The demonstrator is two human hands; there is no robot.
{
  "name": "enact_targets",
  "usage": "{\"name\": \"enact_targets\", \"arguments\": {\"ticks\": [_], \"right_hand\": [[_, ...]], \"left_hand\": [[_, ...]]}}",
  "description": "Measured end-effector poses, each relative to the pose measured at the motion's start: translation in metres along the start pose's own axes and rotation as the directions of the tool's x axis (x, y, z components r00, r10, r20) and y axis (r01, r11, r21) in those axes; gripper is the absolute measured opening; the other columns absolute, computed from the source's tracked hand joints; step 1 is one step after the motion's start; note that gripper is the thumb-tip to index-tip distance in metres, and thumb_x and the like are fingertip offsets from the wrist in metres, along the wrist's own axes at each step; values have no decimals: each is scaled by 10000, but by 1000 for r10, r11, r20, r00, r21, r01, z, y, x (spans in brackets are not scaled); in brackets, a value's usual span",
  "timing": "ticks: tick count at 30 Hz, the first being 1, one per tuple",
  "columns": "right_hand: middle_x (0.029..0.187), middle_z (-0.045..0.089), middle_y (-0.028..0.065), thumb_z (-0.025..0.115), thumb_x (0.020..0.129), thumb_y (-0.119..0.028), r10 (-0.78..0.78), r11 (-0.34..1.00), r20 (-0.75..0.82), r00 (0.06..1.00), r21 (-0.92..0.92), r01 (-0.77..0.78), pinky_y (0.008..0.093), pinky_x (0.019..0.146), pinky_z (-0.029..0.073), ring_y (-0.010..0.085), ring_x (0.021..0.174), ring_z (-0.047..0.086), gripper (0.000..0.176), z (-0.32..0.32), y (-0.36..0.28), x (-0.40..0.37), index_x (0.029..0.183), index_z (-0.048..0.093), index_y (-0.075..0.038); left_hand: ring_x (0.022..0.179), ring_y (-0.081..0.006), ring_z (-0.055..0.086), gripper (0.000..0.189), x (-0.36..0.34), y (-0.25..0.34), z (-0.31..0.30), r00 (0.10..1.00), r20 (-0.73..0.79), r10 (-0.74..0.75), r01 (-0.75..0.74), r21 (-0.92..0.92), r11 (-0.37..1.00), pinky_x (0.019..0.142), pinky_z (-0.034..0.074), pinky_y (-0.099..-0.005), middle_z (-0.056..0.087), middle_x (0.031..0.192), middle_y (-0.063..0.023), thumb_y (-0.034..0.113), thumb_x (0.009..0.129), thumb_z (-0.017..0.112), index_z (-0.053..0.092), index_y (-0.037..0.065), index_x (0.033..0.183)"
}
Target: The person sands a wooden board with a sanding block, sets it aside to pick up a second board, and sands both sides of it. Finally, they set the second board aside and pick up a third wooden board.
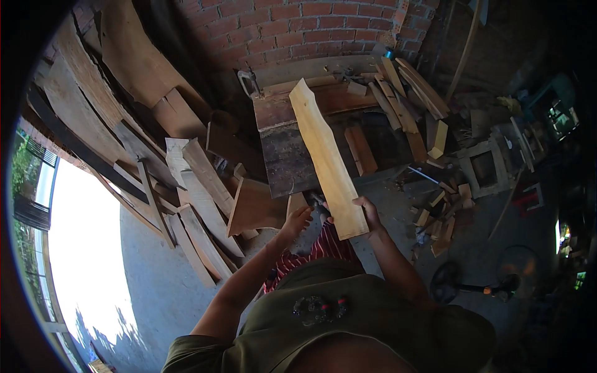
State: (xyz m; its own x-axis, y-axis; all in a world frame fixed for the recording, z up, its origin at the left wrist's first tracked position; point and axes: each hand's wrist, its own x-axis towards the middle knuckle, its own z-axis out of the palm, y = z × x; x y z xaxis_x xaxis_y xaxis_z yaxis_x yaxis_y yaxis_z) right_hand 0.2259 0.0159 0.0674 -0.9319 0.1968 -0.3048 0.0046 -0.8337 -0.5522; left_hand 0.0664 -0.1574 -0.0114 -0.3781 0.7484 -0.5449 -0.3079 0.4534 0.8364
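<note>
Before the bench point(286, 158) | right hand point(372, 214) clamped on board point(329, 165) | left hand point(298, 222) apart, half-curled

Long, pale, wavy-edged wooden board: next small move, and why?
I'd likely bring the bare left hand onto the long, pale, wavy-edged wooden board to steady it: only the bare right hand grips it, near the squared nearer end, with most of its length extending beyond that grip.

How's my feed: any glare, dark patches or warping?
Head view: sunlit ground at picture left glares white; head view: corners fall to black, and the lens bows the brick wall; head view: the pale board in the right hand reads clearly.
</note>
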Motion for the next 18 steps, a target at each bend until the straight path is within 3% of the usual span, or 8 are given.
{"name": "enact_targets", "arguments": {"ticks": [1,5,7,8,10,14,16,18], "right_hand": [[1243,559,178,517,858,-305,-8,984,34,999,178,2,413,815,549,280,1043,626,598,16,-1,-12,1365,419,-2],[1236,584,165,526,891,-299,72,980,-185,980,195,-35,400,894,516,277,1116,600,551,-39,36,-11,1346,452,4],[1169,627,121,537,930,-320,144,981,-276,950,-84,-173,384,893,515,240,1035,637,472,-55,51,-8,1286,516,-11],[1169,627,121,537,930,-320,146,981,-280,949,-82,-175,384,893,515,240,1035,637,472,-65,59,-4,1286,516,-11],[1165,631,94,547,945,-324,87,935,-576,813,-233,-266,376,870,520,205,1001,644,416,-87,74,7,1233,561,-25],[1097,652,127,561,932,-344,6,909,-598,801,-330,-253,384,821,505,218,999,639,430,-94,78,20,1174,601,10],[1137,642,189,478,958,-426,-194,632,-625,757,-669,-390,417,864,483,303,1034,630,530,-88,80,24,1193,578,38],[1153,629,222,420,964,-477,-260,562,-628,734,-716,-413,436,890,466,351,1059,611,589,-96,91,36,1180,581,47]], "left_hand": [[867,-145,547,435,-2,3,5,1000,11,2,-2,2,1000,790,458,-304,591,1044,-65,399,999,445,560,93,1286],[837,-133,537,490,-5,8,24,997,80,-11,21,-129,991,757,454,-290,591,1044,-68,438,998,428,514,74,1315],[833,-134,538,501,-8,-1,25,996,91,7,7,-152,988,753,456,-292,591,1044,-71,442,996,433,501,67,1322],[828,-135,545,507,-7,-7,25,996,89,-31,43,-146,988,736,459,-292,592,1054,-73,443,992,446,494,64,1327],[822,-137,551,514,-2,-26,21,995,78,-66,77,-145,986,720,462,-292,592,1064,-75,443,988,459,488,61,1332],[778,-130,565,473,-5,-67,9,999,27,-32,37,-207,978,677,462,-273,619,1028,-83,384,984,503,498,53,1323],[764,-129,569,455,-15,-75,7,999,43,-22,30,-194,980,666,461,-265,629,1011,-86,356,984,513,500,52,1323],[756,-130,577,433,-22,-80,5,996,14,-86,87,-276,957,658,458,-261,640,966,-85,308,984,517,500,37,1321]]}}
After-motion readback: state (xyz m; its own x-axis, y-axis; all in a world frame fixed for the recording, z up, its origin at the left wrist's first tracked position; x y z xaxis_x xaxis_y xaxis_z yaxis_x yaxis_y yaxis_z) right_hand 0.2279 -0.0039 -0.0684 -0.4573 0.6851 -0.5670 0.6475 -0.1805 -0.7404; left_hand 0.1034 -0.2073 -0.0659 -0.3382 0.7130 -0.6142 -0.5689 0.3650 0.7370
